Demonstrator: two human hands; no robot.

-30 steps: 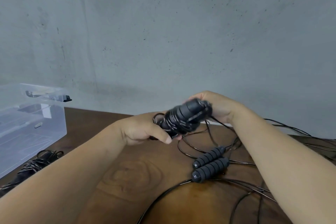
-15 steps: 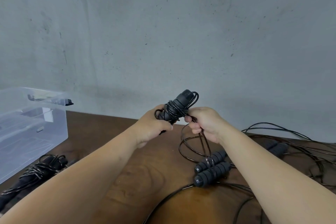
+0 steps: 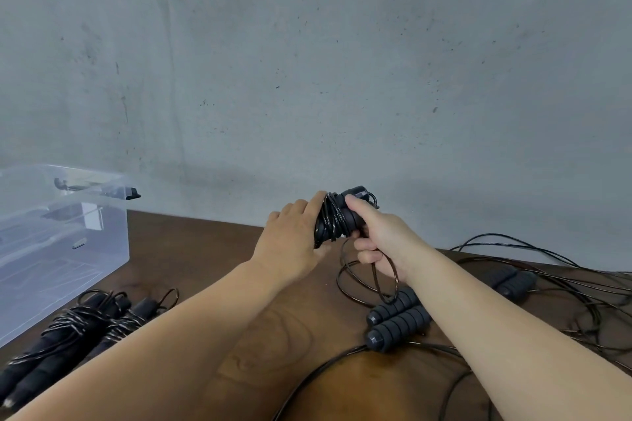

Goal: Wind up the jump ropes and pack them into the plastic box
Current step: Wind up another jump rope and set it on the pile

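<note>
My left hand (image 3: pixel 294 236) holds a black jump rope bundle (image 3: pixel 337 219) above the table, its cord wound around the two handles. My right hand (image 3: pixel 379 239) grips the bundle from the right and pinches a loose loop of the cord (image 3: pixel 386 277) that hangs down. The clear plastic box (image 3: pixel 58 239) stands at the far left of the table. A pair of ribbed black handles (image 3: pixel 396 325) of another rope lies below my right forearm.
Two wound rope bundles (image 3: pixel 68 328) lie in front of the box at the lower left. Loose black cords (image 3: pixel 564 287) and another handle pair (image 3: pixel 513 282) sprawl over the right of the brown wooden table (image 3: pixel 205 249). A grey wall rises behind.
My right hand moved from beside the bundle up onto it, keeping the cord loop. The bundle tilted more upright and the loose cord got shorter.
</note>
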